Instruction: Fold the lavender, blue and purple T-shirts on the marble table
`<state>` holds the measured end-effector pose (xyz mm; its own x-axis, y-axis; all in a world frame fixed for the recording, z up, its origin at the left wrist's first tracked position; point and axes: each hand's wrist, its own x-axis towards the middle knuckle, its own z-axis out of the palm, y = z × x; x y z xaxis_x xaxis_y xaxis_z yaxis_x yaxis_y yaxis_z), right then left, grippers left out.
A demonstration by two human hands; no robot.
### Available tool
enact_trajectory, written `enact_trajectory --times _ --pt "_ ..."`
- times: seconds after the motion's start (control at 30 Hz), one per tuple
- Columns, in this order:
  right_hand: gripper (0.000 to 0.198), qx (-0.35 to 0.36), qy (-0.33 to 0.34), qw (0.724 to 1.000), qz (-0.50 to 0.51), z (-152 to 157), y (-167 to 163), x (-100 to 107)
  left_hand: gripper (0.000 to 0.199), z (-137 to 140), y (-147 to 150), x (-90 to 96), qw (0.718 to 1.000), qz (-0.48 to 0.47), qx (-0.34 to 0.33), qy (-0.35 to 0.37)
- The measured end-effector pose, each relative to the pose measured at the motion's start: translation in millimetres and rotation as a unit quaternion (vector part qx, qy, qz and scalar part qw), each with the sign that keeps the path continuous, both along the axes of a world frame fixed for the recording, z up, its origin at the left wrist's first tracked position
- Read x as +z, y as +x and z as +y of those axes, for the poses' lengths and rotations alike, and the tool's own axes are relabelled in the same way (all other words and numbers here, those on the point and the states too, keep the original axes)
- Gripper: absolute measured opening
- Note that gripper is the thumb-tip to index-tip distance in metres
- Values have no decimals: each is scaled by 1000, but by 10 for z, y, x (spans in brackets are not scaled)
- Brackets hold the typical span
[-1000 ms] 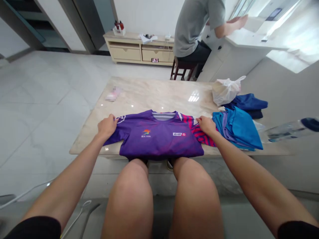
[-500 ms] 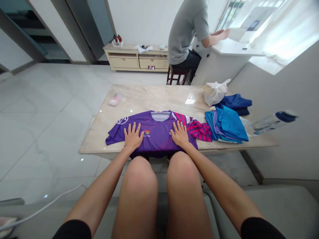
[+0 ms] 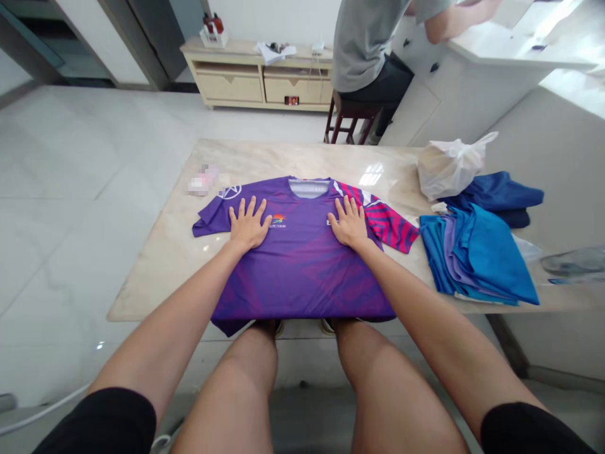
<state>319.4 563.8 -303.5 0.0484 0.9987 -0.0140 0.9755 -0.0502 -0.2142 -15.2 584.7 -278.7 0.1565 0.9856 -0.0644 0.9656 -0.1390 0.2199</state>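
Note:
A purple jersey (image 3: 302, 271) lies spread on the table, collar away from me, its lower end hanging over the near edge. One sleeve is purple with a white star emblem; the other has pink and dark stripes. My left hand (image 3: 248, 226) rests flat on the left chest, fingers spread, beside a small colourful logo. On the right chest, near the striped sleeve, my right hand (image 3: 348, 222) lies flat too, fingers apart, partly covering a small white mark. Neither hand grips the cloth.
Right of the jersey sits a stack of folded blue clothes (image 3: 491, 252), with a white plastic bag (image 3: 449, 167) and darker blue cloth (image 3: 501, 192) behind. A clear bottle (image 3: 574, 261) is at far right. Beyond the marble table (image 3: 155, 265), a person (image 3: 362, 50) sits on a stool (image 3: 352, 113).
Both hands have pushed the jersey forward, away from me, so more of its body lies on the tabletop. The striped sleeve is now spread flatter. My view has shifted forward and tilted down.

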Motion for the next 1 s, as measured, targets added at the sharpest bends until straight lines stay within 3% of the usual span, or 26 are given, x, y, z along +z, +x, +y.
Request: enact_trajectory --times 0.27,0.77,1.0 --pt "80 15 15 1000 4 694 109 -134 77 582 34 -11 1000 -9 7 5" --pt "82 31 -3 999 -34 1167 264 -233 81 1018 49 -43 1000 -3 -3 -3" --pt "80 47 3 999 -23 1461 402 -347 82 1322 -4 -194 1000 -3 -26 0"
